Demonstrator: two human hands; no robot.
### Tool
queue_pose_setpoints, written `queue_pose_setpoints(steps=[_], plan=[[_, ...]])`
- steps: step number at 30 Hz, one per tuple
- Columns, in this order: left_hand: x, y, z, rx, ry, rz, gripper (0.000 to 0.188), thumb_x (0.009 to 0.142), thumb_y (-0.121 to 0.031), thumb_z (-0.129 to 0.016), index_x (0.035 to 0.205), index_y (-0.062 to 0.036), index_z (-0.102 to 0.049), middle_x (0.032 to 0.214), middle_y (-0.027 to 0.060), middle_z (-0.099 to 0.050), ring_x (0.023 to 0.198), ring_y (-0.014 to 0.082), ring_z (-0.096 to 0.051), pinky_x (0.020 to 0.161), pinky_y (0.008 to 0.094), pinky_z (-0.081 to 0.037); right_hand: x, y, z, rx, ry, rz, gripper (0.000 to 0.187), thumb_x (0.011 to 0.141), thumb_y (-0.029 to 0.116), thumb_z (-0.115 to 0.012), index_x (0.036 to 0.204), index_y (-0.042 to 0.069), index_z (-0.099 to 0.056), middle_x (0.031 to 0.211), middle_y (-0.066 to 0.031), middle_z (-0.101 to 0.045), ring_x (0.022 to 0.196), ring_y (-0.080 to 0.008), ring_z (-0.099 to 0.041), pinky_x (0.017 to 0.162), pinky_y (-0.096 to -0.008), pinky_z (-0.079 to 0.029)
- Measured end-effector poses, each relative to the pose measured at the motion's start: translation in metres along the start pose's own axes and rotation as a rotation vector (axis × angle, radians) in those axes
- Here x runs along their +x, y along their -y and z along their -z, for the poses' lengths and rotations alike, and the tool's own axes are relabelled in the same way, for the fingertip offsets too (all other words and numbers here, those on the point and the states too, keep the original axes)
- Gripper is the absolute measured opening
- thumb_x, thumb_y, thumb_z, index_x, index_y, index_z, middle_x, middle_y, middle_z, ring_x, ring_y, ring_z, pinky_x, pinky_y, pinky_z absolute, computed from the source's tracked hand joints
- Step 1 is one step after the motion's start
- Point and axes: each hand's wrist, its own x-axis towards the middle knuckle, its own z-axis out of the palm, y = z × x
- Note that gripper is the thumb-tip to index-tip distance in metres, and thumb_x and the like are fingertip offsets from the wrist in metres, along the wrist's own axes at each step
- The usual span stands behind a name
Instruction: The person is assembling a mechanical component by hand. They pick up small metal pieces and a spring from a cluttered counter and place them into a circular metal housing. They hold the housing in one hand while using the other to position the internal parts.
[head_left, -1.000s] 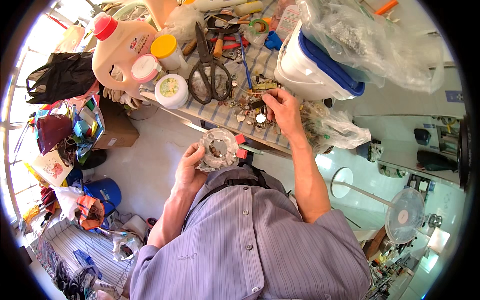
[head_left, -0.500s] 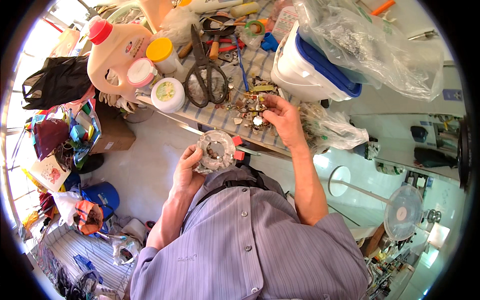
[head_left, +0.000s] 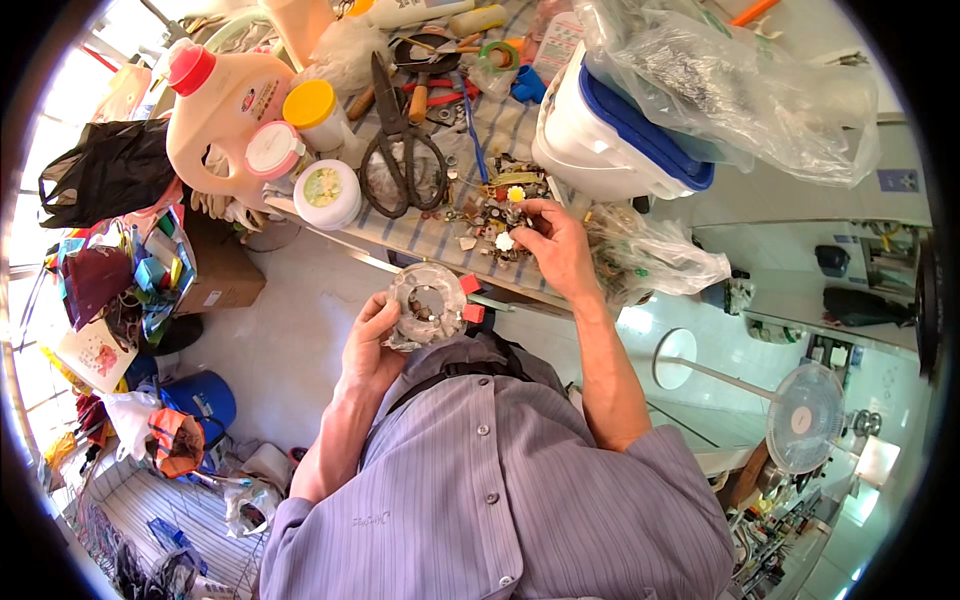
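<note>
A round metal ring-shaped part [head_left: 447, 283] with a central hole and small bits inside sits in my left hand [head_left: 374, 335], which grips its left rim. Two red blocks [head_left: 471, 299] stick out at the ring's right side. My right hand [head_left: 556, 246] reaches onto the table, thumb and fingers pinched together at a pile of small metal parts [head_left: 490, 222]; whatever is between the fingertips is too small to make out. Close to those fingertips lie a white flower-shaped piece [head_left: 504, 242] and a yellow piece [head_left: 516, 194].
Large black scissors [head_left: 402, 150] lie left of the pile on a checked cloth. Behind them are pliers and screwdrivers. Jars [head_left: 327, 195] and a big jug [head_left: 232, 110] stand at the left, a white bucket [head_left: 575, 145] with a blue rim at the right. Clear plastic bags [head_left: 645, 255] hang at the table edge.
The view has shifted slightly, moving the whole scene a little left. My right fingers have moved slightly at the pile, and the yellow piece now shows. The left hand keeps its grip.
</note>
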Motion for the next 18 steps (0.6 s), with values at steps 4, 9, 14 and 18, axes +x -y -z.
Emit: queue_pose_setpoints(steps=[4,9,14,18], plan=[[-0.001,-0.001,0.000,-0.001,0.018,0.000,0.016,0.100,-0.013,-0.064,0.113,-0.0046,-0.061,0.107,0.0080,-0.069,0.098,0.0228,-0.069,0.093,0.0431,-0.057,-0.001,0.006,-0.002,0.002,0.019,0.028,0.028,0.093,0.006,-0.065,0.119,-0.005,-0.064,0.088,-0.0064,-0.070,0.076,-0.0123,-0.067,0.071,-0.0260,-0.053],[0.001,0.001,0.005,-0.015,0.034,-0.006,0.013,0.099,-0.012,-0.064,0.111,-0.0058,-0.061,0.105,0.0071,-0.069,0.097,0.0226,-0.069,0.093,0.0441,-0.057,0.002,0.003,-0.003,0.181,0.025,-0.079,0.025,0.100,0.008,-0.060,0.122,-0.005,-0.063,0.090,-0.0076,-0.069,0.075,-0.0125,-0.069,0.061,-0.0250,-0.055],[-0.001,0.003,0.006,-0.022,0.032,-0.007,0.012,0.099,-0.011,-0.064,0.110,-0.0060,-0.061,0.104,0.0066,-0.069,0.097,0.0222,-0.069,0.092,0.0442,-0.058,0.002,-0.001,-0.003,0.284,0.023,-0.061,0.030,0.100,0.006,-0.060,0.126,-0.007,-0.061,0.095,-0.0080,-0.069,0.074,-0.0122,-0.068,0.061,-0.0242,-0.053],[-0.004,0.003,-0.001,-0.008,0.022,-0.007,0.013,0.099,-0.012,-0.065,0.110,-0.0057,-0.061,0.103,0.0062,-0.069,0.096,0.0216,-0.069,0.092,0.0441,-0.058,0.003,-0.001,0.000,0.209,0.067,-0.019,0.032,0.100,0.007,-0.060,0.128,-0.008,-0.061,0.097,-0.0079,-0.070,0.073,-0.0118,-0.068,0.061,-0.0239,-0.052]])
